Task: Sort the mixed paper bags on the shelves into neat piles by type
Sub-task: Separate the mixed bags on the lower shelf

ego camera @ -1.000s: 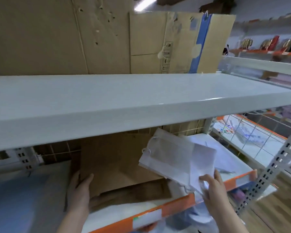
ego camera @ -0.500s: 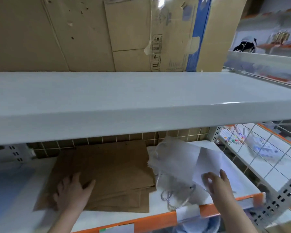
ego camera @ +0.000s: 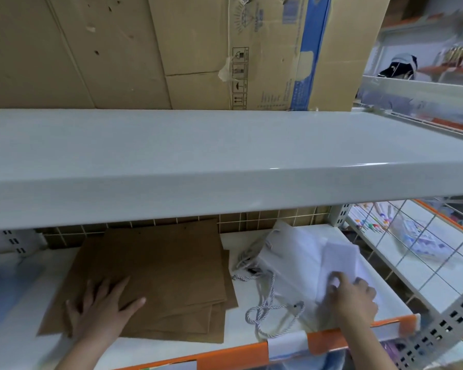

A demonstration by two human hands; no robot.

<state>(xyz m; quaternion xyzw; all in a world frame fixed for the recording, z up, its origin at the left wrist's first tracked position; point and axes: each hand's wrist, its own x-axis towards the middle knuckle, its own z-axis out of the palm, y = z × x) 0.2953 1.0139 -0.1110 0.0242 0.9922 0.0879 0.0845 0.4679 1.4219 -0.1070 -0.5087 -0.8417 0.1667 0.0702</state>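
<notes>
While left hand [ego camera: 102, 308] presses brown bags [ego camera: 155, 273], white bags [ego camera: 305, 265] underlie right hand [ego camera: 350, 297].

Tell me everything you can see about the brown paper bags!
The brown paper bags are flat, plain kraft-looking paper, stacked in a loose pile with lower edges fanning out at the front right. They lie on the white lower shelf, left of the white bags. The left hand rests flat on the pile's front left corner.

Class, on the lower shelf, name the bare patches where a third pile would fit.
Bare shelf lies left of the brown paper bags under the left hand. A narrow strip runs between them and the white bags, crowded by cord handles. The right hand grips the white ones.
</notes>
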